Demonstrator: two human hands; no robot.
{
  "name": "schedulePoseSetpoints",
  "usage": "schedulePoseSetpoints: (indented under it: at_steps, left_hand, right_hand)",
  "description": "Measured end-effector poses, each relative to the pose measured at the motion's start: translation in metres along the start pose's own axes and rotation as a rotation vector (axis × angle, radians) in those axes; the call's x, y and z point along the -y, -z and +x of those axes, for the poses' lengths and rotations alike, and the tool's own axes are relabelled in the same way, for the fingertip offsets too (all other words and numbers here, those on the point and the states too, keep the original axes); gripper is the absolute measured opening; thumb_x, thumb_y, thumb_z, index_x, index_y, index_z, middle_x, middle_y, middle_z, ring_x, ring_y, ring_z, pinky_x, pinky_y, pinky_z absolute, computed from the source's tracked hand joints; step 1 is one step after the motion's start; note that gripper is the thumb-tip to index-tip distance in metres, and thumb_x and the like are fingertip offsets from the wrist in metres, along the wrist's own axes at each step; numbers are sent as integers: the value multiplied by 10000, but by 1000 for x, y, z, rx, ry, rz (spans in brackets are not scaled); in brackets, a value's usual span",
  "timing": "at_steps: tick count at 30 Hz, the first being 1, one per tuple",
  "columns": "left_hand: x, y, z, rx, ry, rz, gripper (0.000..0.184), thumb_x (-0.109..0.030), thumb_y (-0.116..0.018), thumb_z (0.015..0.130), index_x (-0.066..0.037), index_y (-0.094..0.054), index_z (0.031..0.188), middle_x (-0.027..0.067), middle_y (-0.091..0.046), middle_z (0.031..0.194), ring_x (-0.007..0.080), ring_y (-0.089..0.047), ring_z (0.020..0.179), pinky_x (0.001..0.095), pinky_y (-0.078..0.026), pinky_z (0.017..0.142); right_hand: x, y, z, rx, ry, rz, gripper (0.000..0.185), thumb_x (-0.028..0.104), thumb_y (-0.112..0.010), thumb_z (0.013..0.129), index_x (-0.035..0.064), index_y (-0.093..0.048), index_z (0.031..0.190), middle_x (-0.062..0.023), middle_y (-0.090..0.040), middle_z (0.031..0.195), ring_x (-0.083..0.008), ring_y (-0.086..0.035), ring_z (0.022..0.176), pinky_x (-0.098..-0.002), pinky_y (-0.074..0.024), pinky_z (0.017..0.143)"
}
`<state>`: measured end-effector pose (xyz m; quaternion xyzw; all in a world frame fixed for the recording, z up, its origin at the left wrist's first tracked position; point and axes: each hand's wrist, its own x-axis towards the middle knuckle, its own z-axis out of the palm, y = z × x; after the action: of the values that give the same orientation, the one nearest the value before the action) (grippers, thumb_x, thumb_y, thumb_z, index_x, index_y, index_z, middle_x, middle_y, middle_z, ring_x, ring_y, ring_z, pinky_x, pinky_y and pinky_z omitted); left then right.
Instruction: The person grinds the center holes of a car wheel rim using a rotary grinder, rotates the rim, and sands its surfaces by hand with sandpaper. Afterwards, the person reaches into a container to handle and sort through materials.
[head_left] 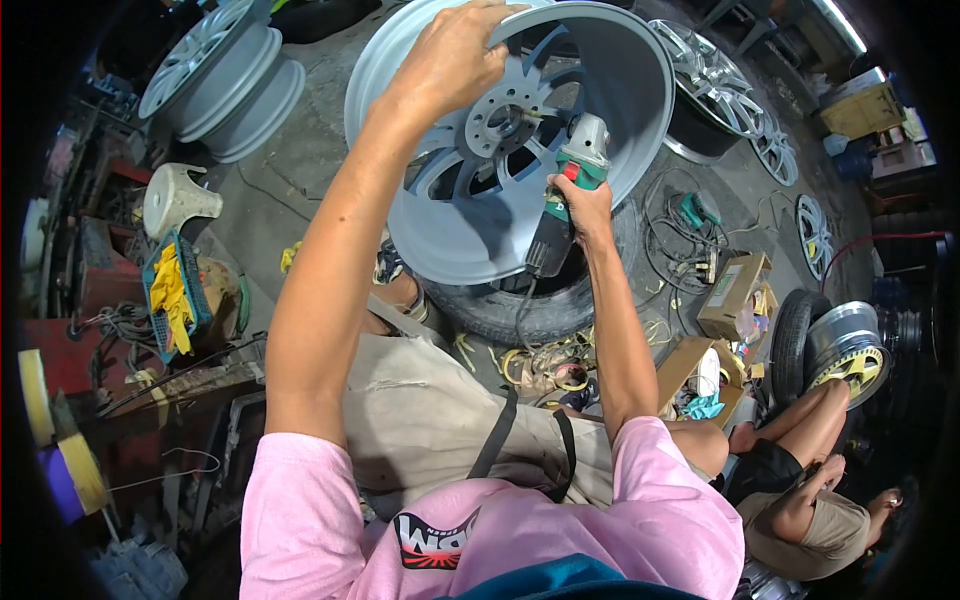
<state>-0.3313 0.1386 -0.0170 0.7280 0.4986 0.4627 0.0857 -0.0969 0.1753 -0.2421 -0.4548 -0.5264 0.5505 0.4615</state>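
A grey alloy wheel lies tilted on a black tyre, its inner barrel and spokes facing me. My left hand holds the wheel's upper edge, with the fingers curled over the lip. In my right hand is a green and black angle grinder. Its silver head points up towards the inside of the barrel, apart from my left hand. I cannot make out the grinder's disc. A cord runs down from the grinder's black end.
More wheels stand at left and right. A white stool and a blue basket with yellow cloth are at left. Another green power tool, cords and cardboard boxes lie at right. Another person sits at lower right.
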Motion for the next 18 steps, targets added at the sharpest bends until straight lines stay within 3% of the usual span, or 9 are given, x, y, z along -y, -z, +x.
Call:
schedulePoseSetpoints:
  at_steps: [3,6,10,15,18]
  left_hand:
    - [6,-2,2,-20,1,144,443,13,-560,767,8,-673,1195,268,-698,1130,444,-653,1103,458,-514,987]
    - [8,-2,1,-29,-57,147,452,6,-566,765,7,-673,1204,267,-697,1144,434,-654,1108,451,-510,998]
    - [5,-1,0,-27,-37,145,459,9,-562,760,6,-672,1205,263,-699,1142,429,-656,1109,445,-507,1003]
    - [3,5,2,41,25,97,458,20,-555,757,7,-671,1201,257,-703,1127,428,-657,1093,429,-507,994]
    - [2,3,3,6,-39,71,458,26,-553,756,5,-669,1198,260,-703,1115,424,-660,1078,426,-508,984]
  right_hand:
    - [-12,3,-4,37,-281,196,243,129,-801,809,8,-669,974,-81,-703,854,-184,-696,720,-321,-580,678]
    - [-35,-1,-10,63,-438,332,239,162,-777,828,5,-665,968,-96,-706,850,-207,-705,714,-334,-591,683]
    - [-65,-11,-20,113,-516,599,302,192,-770,830,-7,-648,1022,-123,-712,884,-230,-730,759,-367,-634,729]
    - [-67,-11,-21,89,-550,615,300,174,-751,848,-25,-635,1040,-126,-704,916,-235,-727,787,-375,-633,731]
    - [-63,-11,-16,63,-509,633,306,173,-749,846,-31,-633,1044,-129,-699,920,-239,-725,787,-377,-632,727]
